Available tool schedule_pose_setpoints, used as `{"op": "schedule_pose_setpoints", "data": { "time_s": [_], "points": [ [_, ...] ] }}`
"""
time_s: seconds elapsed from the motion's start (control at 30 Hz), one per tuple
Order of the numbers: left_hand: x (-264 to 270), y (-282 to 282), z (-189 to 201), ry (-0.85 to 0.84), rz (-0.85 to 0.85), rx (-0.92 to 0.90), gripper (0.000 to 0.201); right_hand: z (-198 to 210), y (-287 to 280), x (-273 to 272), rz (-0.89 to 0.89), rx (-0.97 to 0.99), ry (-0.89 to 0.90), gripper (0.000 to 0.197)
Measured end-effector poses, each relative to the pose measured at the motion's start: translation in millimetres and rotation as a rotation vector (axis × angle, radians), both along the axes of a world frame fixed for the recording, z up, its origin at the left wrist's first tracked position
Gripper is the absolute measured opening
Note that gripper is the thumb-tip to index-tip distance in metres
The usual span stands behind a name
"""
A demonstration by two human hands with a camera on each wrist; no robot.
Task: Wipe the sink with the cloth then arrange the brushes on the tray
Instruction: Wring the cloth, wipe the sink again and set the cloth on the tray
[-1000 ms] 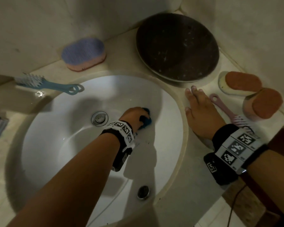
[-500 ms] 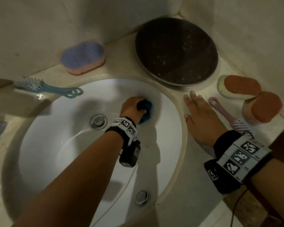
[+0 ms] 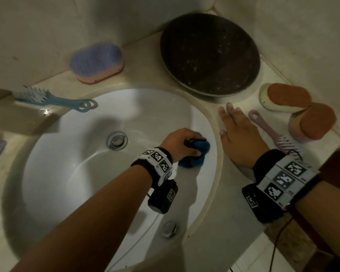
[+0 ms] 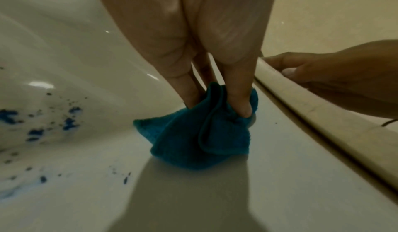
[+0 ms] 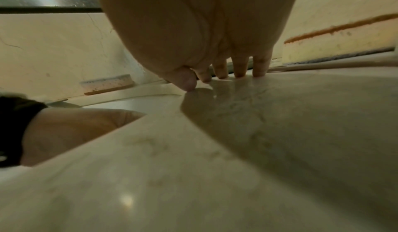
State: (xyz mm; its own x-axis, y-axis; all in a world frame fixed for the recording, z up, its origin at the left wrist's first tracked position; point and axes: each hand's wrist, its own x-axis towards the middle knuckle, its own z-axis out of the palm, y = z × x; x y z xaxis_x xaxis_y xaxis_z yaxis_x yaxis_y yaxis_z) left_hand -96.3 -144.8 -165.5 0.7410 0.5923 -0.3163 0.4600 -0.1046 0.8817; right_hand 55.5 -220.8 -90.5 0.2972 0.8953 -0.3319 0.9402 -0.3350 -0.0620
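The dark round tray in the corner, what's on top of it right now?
Nothing rests on the dark round tray; only pale specks mark its surface. The brushes lie around it on the counter. Its near right edge falls in shadow, and nothing shows there.

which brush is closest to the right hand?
The pink handled brush, lying just beside the right hand on the counter. The two orange-topped scrub brushes sit farther right; the blue ones are across the sink.

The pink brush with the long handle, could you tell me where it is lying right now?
In the head view the pink brush lies on the counter right of the sink, between the right hand and the two orange-topped scrub brushes.
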Motion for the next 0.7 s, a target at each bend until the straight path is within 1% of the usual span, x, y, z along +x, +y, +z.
{"op": "schedule_pose_setpoints", "data": {
  "time_s": [0.1, 0.2, 0.3, 0.4, 0.5, 0.53, 0.6, 0.63, 0.7],
  "points": [
    [1.7, -2.7, 8.3, -0.037, -0.047, -0.022, 0.048, -0.8, 0.3, -0.1, 0.009, 0.006, -0.007, 0.063],
    [4.8, -7.5, 15.9, -0.088, -0.027, -0.065, 0.049, -0.9, 0.0, -0.8, 0.005, 0.016, -0.005, 0.063],
    [5.3, -11.8, 18.4, -0.075, -0.049, -0.038, 0.046, -2.1, -0.1, -1.5, 0.004, 0.024, -0.025, 0.063],
    [1.3, -17.9, 15.2, 0.001, -0.188, 0.086, 0.040, -2.7, 0.2, -1.6, 0.005, 0.022, -0.027, 0.063],
    [-12.8, -20.6, 7.7, 0.221, -0.397, 0.182, 0.033, -2.2, 0.5, -1.0, 0.000, 0.029, -0.009, 0.063],
    [-18.5, -20.6, 5.1, 0.290, -0.439, 0.195, 0.032, -2.5, 0.5, -0.8, 0.002, 0.029, -0.005, 0.063],
    [-26.3, -19.6, 2.9, 0.351, -0.449, 0.193, 0.033, -2.6, 0.4, -0.7, 0.006, 0.027, -0.002, 0.063],
    [-25.8, -19.3, 3.9, 0.349, -0.437, 0.210, 0.032, -2.3, 0.6, -0.5, 0.006, 0.025, -0.004, 0.063],
    [-16.6, -19.2, 9.0, 0.296, -0.354, 0.245, 0.030, -2.1, 0.5, -0.6, 0.000, 0.018, -0.005, 0.063]
  ]
}}
